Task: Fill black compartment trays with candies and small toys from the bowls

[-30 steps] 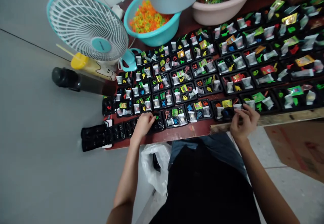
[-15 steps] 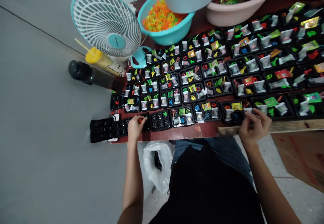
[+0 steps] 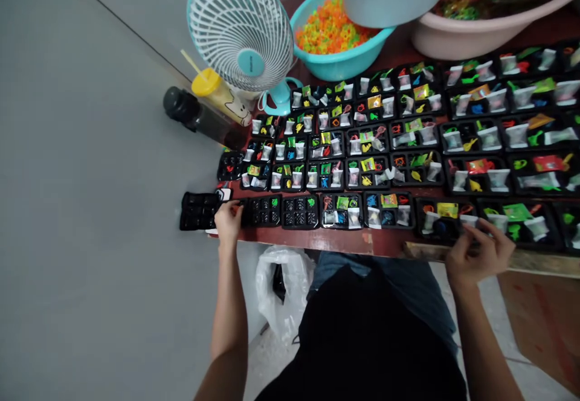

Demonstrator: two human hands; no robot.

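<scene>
My left hand [image 3: 229,223] is over the black trays at the left end of the front row, its fingers pinched on a small orange plastic piece [image 3: 235,209]. Just right of it, a black compartment tray [image 3: 263,212] and another such tray [image 3: 299,214] each hold a green piece in one corner. My right hand [image 3: 483,253] rests at the table's front edge with fingers curled. Its fingertips are beside a white-wrapped packet [image 3: 469,220] in a tray with a yellow sachet [image 3: 447,209]; whatever those fingers hold, if anything, is hidden.
Rows of filled trays [image 3: 371,141] cover the red table [image 3: 317,241]. Behind stand a fan [image 3: 251,63], a turquoise basin [image 3: 344,66] of orange and green pieces, a grey tub [image 3: 399,2] and a pink basin [image 3: 480,35]. A bottle [image 3: 194,111], a yellow-lidded cup [image 3: 222,96] and a bin bag [image 3: 283,292] are at left.
My left hand has moved left along the front row, uncovering a tray with a green piece. The view has shifted left; my right hand stays by the same tray.
</scene>
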